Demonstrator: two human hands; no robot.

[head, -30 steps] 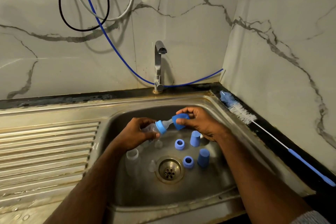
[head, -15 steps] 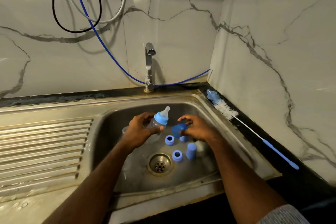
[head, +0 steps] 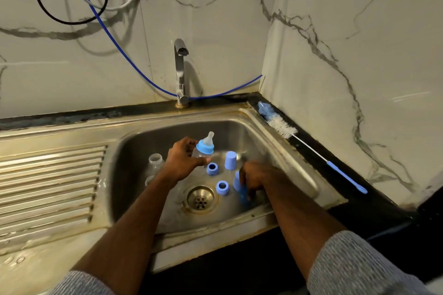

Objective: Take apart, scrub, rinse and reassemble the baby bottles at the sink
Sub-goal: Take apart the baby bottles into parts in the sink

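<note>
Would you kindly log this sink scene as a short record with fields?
left hand: grips bottle, nipple and collar still on
right hand: low in sink, at a blue cap; grip unclear
sink: two loose collars, upright cap, open bottle
brush: on counter, right of sink
tap: no water visible
</note>
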